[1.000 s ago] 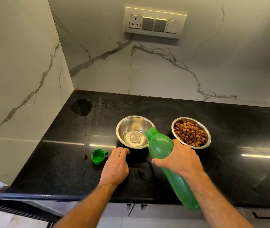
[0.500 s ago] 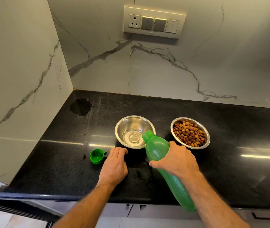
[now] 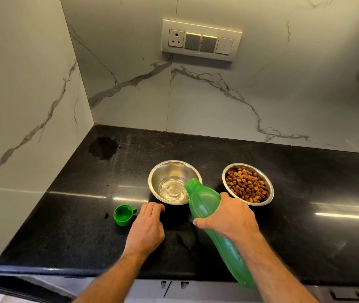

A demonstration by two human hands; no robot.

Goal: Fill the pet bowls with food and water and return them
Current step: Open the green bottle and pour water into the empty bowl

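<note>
Two steel bowls stand on the black counter. The left bowl holds a little water at its bottom. The right bowl is full of brown kibble. My right hand grips a green bottle, tilted with its open mouth over the left bowl's right rim. My left hand rests flat on the counter in front of the left bowl, fingers straight. The bottle's green cap lies upside down just left of that hand.
Marble walls close the corner at the left and back, with a switch panel on the back wall. A dark wet patch lies near the back left corner. A small spill sits between my hands. The counter's front edge runs below my wrists.
The bottle's mouth has shifted slightly left and lower over the left bowl's rim. The water patch at the bowl's bottom looks a bit wider. My left hand has stayed put.
</note>
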